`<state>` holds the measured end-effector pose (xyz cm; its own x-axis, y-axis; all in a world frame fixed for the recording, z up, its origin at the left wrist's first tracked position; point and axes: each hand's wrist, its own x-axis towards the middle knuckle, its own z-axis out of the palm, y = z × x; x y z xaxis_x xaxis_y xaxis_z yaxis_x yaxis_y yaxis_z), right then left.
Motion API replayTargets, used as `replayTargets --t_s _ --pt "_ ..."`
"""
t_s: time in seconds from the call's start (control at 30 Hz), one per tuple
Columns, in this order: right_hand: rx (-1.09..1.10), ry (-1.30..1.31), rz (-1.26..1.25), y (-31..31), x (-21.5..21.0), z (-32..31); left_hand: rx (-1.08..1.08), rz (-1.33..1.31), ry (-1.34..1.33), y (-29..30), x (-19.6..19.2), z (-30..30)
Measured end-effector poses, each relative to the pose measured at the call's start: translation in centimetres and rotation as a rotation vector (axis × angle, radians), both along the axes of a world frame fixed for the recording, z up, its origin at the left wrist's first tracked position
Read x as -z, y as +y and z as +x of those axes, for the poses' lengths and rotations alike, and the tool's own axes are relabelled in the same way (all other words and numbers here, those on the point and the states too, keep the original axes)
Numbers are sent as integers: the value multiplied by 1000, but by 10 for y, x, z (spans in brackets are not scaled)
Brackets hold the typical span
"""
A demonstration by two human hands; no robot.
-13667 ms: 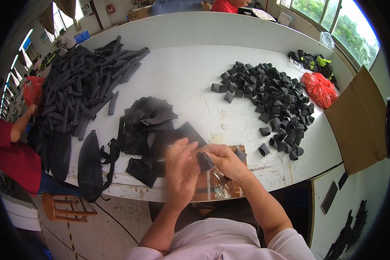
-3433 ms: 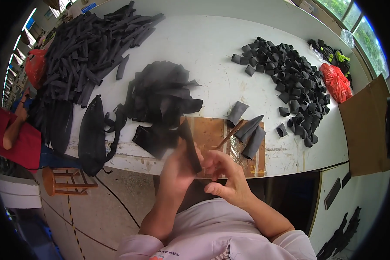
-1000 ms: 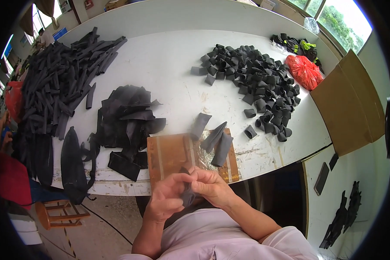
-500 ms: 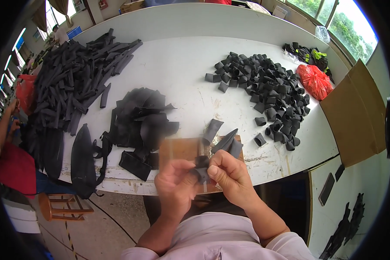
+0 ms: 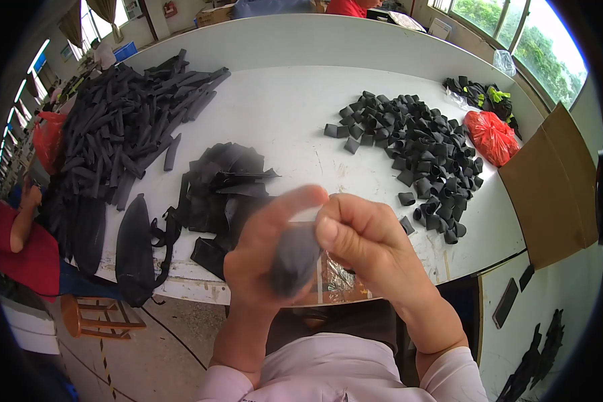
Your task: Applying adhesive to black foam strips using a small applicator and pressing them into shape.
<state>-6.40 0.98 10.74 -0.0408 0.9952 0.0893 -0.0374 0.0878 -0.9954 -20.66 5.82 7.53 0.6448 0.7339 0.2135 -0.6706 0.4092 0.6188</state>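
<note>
Close above the table's front edge, my two hands meet over a dark grey fabric piece (image 5: 295, 260), blurred by motion. My left hand (image 5: 253, 251) is curled around it, the piece lying across the palm and the index finger reaching toward my other hand. With thumb and forefinger pressed together, my right hand (image 5: 368, 244) pinches the piece's upper right end. Below them shows part of a brown board (image 5: 355, 292) with shiny clear tape on it. My hands hide most of that board and whatever lies on it.
Long dark strips (image 5: 124, 127) heap at the left, beside flat black pieces (image 5: 214, 174). Short dark tubes (image 5: 415, 141) pile up at the right. Beyond are a red plastic bag (image 5: 490, 137) and a cardboard sheet (image 5: 549, 181). A person in red (image 5: 20, 234) sits at the left.
My hands have risen toward the camera with the fabric piece, which now looks larger and lies along the left palm. The left index finger has stretched out toward the right hand.
</note>
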Motion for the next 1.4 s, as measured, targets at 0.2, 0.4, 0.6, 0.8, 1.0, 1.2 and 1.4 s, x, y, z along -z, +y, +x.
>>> replayTargets --t_s 0.2,0.4,0.6,0.8,1.0,1.2,1.4 --pt "-23 397 -471 22 94 20 330 -846 -286 26 83 9" --pt "-101 248 -325 35 94 25 242 -767 -253 18 78 13" --pt "-131 382 -306 32 141 20 -36 -394 177 -5 86 12" --pt "-56 95 -271 27 128 21 -508 241 591 1 81 12" --pt "116 -301 142 17 110 18 -615 773 653 6 54 13" --pt "70 -1195 393 10 54 9 -594 129 197 -7 56 13" --pt "31 -836 403 16 111 23 -202 164 348 14 75 20"
